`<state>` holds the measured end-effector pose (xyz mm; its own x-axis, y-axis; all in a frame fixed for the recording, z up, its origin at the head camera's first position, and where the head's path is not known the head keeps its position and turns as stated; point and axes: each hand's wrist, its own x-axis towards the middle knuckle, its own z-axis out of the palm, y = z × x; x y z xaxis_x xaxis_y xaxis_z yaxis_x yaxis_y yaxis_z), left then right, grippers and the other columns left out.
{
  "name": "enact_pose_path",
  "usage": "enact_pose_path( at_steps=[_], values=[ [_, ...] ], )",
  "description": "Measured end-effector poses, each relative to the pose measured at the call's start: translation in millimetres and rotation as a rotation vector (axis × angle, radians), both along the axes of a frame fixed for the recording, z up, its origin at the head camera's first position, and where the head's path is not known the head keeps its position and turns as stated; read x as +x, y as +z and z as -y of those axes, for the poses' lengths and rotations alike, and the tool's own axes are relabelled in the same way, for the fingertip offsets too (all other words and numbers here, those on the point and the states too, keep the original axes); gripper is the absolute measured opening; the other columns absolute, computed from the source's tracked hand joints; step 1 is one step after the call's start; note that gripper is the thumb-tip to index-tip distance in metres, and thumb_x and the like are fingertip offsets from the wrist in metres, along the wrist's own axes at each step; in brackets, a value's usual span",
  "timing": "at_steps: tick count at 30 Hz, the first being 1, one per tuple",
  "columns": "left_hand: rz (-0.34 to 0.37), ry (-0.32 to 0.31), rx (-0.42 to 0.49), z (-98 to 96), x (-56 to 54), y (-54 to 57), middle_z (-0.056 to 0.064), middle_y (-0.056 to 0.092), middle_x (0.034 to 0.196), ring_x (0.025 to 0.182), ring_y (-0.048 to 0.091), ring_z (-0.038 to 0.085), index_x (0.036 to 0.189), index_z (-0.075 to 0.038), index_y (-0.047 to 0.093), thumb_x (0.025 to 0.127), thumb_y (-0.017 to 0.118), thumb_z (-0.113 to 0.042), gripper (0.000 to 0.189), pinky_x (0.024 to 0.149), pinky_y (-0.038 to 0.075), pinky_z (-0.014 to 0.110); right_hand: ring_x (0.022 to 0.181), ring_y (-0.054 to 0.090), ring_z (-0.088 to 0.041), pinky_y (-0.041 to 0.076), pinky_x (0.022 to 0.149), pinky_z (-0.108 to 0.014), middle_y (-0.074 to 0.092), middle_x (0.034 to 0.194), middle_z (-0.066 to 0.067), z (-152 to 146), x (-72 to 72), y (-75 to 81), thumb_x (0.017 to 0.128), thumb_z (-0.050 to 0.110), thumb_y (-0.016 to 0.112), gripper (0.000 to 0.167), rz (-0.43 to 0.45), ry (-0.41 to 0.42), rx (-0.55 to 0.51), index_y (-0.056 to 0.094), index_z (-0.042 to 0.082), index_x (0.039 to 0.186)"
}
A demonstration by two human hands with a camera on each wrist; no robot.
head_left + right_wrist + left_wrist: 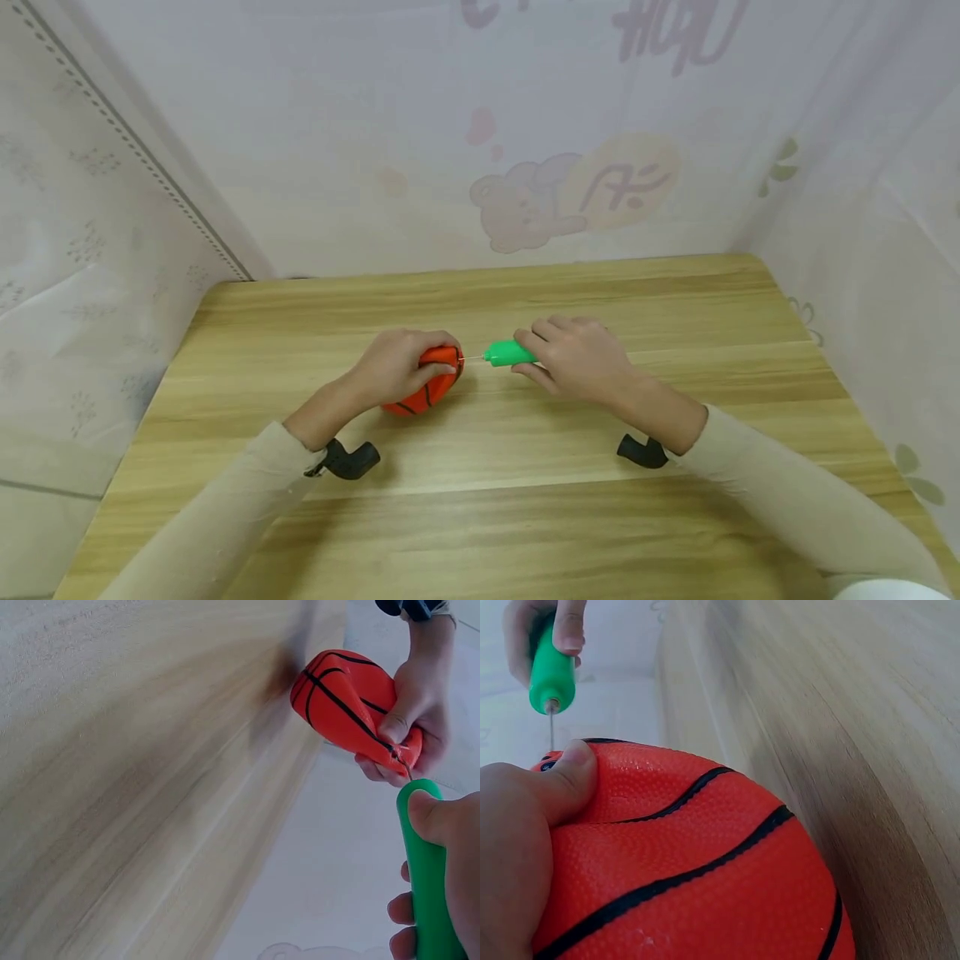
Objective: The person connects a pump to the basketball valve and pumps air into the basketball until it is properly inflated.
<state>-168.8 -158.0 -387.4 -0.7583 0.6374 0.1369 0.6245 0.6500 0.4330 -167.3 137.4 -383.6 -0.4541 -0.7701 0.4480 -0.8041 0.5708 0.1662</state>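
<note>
My left hand pinches a soft, partly collapsed orange ball with black basketball lines, thumb on one side near its valve spot. In the head view the ball is mostly under that hand. Across from it, my right hand grips a green hand pump with a thin metal needle. The needle points left and its tip meets the ball at the pinched spot; how deep it sits is hidden. In the right wrist view the ball shows a dented side.
Both hands work above a wooden table. A pale printed curtain hangs behind the table and along its sides. Part of a white round object shows at the bottom right corner. Black wrist mounts sit on both wrists.
</note>
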Motion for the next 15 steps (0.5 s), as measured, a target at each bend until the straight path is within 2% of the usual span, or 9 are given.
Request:
enact_pose_path(
  at_steps=[10,15],
  values=[
    [-0.002,0.011,-0.008,0.9,-0.6,-0.3,0.002,0.072,0.092,0.075,0.065,0.017,0.113,-0.011,0.071,0.093,0.076,-0.022,0.024,0.070,0.054,0.038,0.069,0.065,-0.018,0.054,0.056,-0.030,0.067,0.085,-0.006,6.1,0.7,-1.3,0.092,0.042,0.075,0.040,0.003,-0.017,0.049,0.072,0.006,0.108],
    [-0.021,0.017,-0.009,1.0,-1.2,0.2,0.001,0.073,0.092,0.075,0.066,0.017,0.112,-0.012,0.071,0.092,0.077,-0.023,0.024,0.070,0.055,0.039,0.065,0.063,-0.017,0.053,0.053,-0.029,0.067,0.083,-0.005,9.1,3.7,0.3,0.093,0.043,0.073,0.040,0.002,-0.052,0.056,0.072,0.006,0.107]
  ],
)
